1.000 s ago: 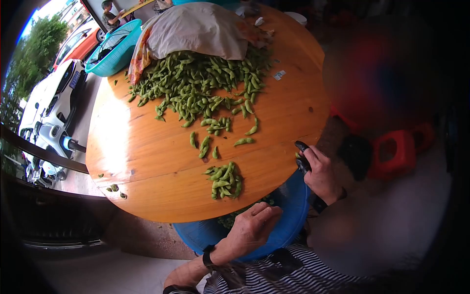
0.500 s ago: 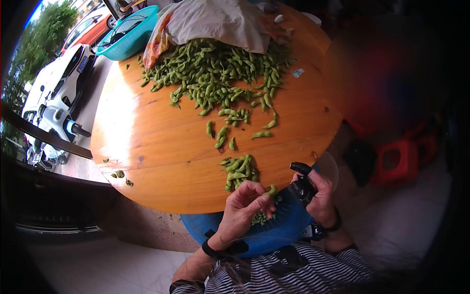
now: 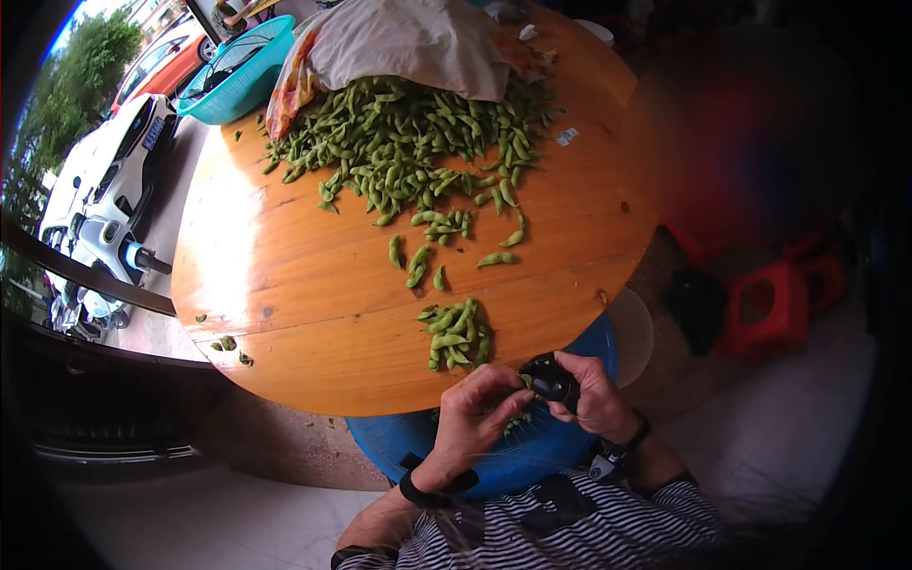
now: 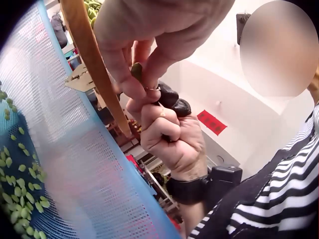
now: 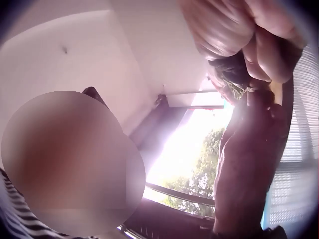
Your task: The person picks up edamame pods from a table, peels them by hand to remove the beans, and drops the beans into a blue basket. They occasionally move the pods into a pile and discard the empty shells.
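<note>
Over the blue basket (image 3: pixel 600 356), at the table's near edge, both hands meet at one green soybean pod (image 4: pixel 136 71). My left hand (image 3: pixel 472 415) pinches the pod between thumb and fingertips. Black finger covers (image 3: pixel 553 382) sit on the thumb and forefinger of my right hand (image 3: pixel 600 404), which grips the pod's other end with the remaining fingers curled. Most of the pod is hidden by fingers. Shelled green beans (image 4: pixel 22 194) lie in the basket below. A small pile of pods (image 3: pixel 458 334) rests on the table just beyond the left hand.
A large heap of pods (image 3: pixel 408 142), partly under a pale cloth (image 3: pixel 399 47), covers the far part of the round wooden table (image 3: pixel 323 304). Several loose pods lie nearer. A turquoise basket (image 3: pixel 242 85) stands at the far left, a red stool (image 3: pixel 774 304) on the right.
The left hand rose from the basket and came to hold a pod above it. The right hand moved left and closed in on that pod. The head view shifted slightly.
</note>
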{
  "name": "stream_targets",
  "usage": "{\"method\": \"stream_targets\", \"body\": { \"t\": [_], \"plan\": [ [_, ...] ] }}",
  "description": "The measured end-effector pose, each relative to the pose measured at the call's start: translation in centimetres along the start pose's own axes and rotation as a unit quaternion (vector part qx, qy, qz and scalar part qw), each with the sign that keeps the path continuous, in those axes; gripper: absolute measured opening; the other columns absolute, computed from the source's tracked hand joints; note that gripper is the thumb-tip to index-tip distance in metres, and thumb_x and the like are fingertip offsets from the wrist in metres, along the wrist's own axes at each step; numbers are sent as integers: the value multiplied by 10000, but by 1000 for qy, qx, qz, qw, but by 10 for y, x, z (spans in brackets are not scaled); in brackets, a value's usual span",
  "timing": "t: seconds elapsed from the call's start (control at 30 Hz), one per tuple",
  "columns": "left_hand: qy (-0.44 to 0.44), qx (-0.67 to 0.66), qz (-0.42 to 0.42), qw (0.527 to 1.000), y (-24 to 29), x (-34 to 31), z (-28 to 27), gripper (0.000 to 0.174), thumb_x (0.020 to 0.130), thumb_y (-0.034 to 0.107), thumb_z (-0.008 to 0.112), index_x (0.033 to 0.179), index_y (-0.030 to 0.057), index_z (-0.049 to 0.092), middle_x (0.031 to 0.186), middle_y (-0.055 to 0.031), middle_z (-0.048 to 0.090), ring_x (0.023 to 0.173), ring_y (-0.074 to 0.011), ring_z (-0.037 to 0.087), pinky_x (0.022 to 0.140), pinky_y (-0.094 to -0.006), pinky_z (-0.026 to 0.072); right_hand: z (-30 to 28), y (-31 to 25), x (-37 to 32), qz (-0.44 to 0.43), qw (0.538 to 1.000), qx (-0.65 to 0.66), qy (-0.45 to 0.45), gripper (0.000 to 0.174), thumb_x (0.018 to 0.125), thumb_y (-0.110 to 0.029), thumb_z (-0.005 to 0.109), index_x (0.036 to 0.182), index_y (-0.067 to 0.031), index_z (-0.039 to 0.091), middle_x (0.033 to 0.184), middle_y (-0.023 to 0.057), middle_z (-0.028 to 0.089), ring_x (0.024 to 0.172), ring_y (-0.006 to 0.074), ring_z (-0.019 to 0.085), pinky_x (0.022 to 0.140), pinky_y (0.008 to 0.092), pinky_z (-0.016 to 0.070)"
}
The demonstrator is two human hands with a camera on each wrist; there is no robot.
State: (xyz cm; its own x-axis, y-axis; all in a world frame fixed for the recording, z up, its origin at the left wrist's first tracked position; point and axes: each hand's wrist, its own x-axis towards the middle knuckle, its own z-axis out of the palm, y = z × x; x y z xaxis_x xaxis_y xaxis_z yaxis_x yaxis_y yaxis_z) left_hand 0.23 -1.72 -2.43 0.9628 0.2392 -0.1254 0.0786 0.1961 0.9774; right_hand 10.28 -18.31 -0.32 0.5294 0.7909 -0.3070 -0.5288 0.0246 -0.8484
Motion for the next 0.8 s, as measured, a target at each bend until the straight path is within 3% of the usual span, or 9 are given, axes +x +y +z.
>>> {"method": "stream_targets", "body": {
  "t": [0.03,0.1,0.23,0.3,0.4,0.5,0.53,0.6,0.8],
  "plan": [
    [0,1,-1,1000,2,0,0,122,886,-5,686,1003,-14,651,895,-32,619,798,-118,642,688,-251,544,0,2,0,0,998,-43,35,620,913,-544,588,1099,48,572,749,-22,537,557,23,443,469,184,347],
    [5,218,117,969,12,-1,1,142,902,-3,676,1040,-19,649,819,-26,631,715,-127,645,667,-248,519,-3,5,1,1,994,-84,70,566,934,-496,563,1094,47,576,734,-27,538,561,29,455,470,188,355],
    [12,246,108,963,13,-1,1,149,931,27,650,1068,-29,667,829,-41,636,686,-131,640,625,-252,510,-26,12,-3,-66,996,-56,-23,607,928,-539,569,1095,44,578,737,-14,556,561,27,448,468,183,350],
    [-1,-88,-47,995,7,-1,-5,198,949,38,625,1135,-19,664,834,-68,630,684,-132,611,595,-272,511,-27,12,-4,-75,993,-38,-79,626,920,-556,575,1094,45,574,773,8,573,561,25,443,466,182,347],
    [-9,-131,-71,989,8,-1,-6,217,975,52,590,1165,-33,651,855,-74,622,687,-126,616,586,-249,501,-15,8,-9,-65,995,42,-62,532,973,-468,534,1077,53,562,852,59,587,557,27,432,460,177,330],
    [20,-133,-54,989,10,-2,2,217,963,31,601,1164,-39,649,849,-68,616,683,-117,618,576,-239,498,-14,9,-11,15,992,112,-55,240,1008,-87,353,1038,59,540,912,112,607,549,22,424,448,169,317],
    [20,-133,-55,989,10,-2,2,217,963,31,601,1164,-39,649,849,-68,616,683,-117,618,576,-239,498,-14,9,-11,15,992,113,-54,240,1008,-87,353,1038,59,540,912,112,607,549,22,424,448,169,317],
    [20,-26,11,999,10,-2,2,228,945,-11,605,1167,-38,648,822,-62,612,687,-113,622,572,-235,492,-16,8,-10,60,995,64,-56,890,766,-752,609,1145,47,510,954,105,594,534,4,388,448,148,307],
    [18,95,64,993,5,-2,0,236,944,-53,564,1172,-57,626,842,-68,621,670,-123,635,569,-230,505,-16,15,-7,28,995,72,-66,907,764,-762,615,1146,55,512,947,112,611,536,1,402,438,142,304]
  ]
}}
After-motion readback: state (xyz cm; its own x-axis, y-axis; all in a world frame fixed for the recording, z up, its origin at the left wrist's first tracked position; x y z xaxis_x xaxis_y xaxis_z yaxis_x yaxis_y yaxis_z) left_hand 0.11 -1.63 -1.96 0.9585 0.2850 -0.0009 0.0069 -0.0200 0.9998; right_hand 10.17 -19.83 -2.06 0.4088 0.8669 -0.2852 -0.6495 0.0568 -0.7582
